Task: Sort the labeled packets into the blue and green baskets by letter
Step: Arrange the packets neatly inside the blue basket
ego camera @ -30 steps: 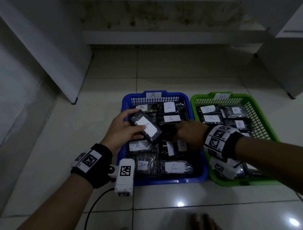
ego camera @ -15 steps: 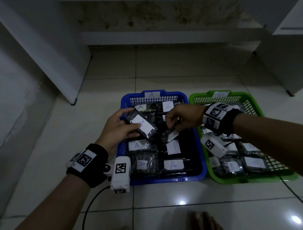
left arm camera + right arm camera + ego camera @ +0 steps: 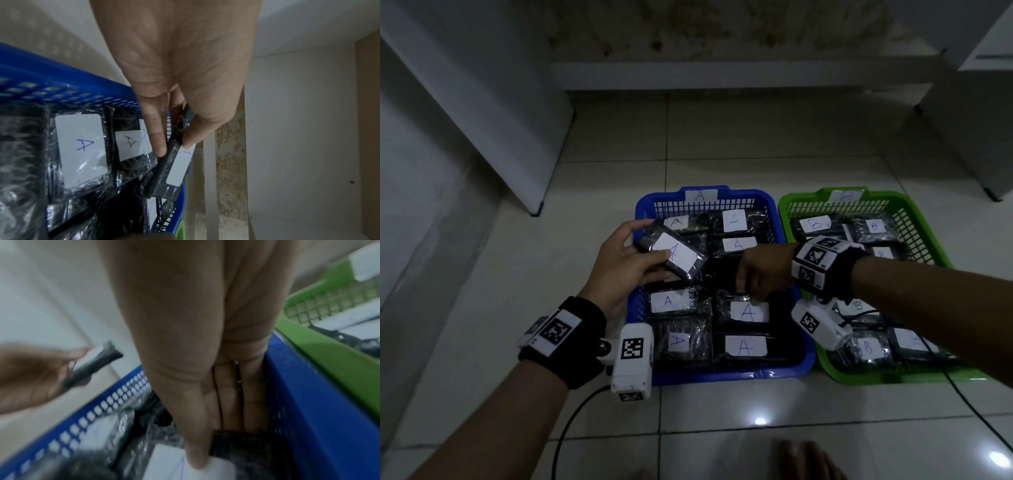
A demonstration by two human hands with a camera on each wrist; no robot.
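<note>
My left hand (image 3: 645,246) grips a black packet with a white A label (image 3: 674,257) above the left rim of the blue basket (image 3: 722,373). In the left wrist view the thumb and fingers (image 3: 158,139) clamp that packet (image 3: 174,168) by its edge. My right hand (image 3: 748,294) reaches down into the blue basket's right middle and pinches the far edge of another A packet (image 3: 750,313) lying there. The right wrist view shows the thumb (image 3: 197,456) on its white label. Several A packets fill the blue basket. The green basket (image 3: 924,226) holds several B packets.
The two baskets stand side by side on a tiled floor. A white panel (image 3: 493,113) leans at the left and a white cabinet (image 3: 976,130) stands at the right. A black cable (image 3: 571,421) trails from my left wrist camera. Toes (image 3: 801,459) show at the bottom edge.
My right hand has brought its A packet down from mid-air onto the packets in the blue basket's right middle. The left hand keeps holding its packet in much the same place.
</note>
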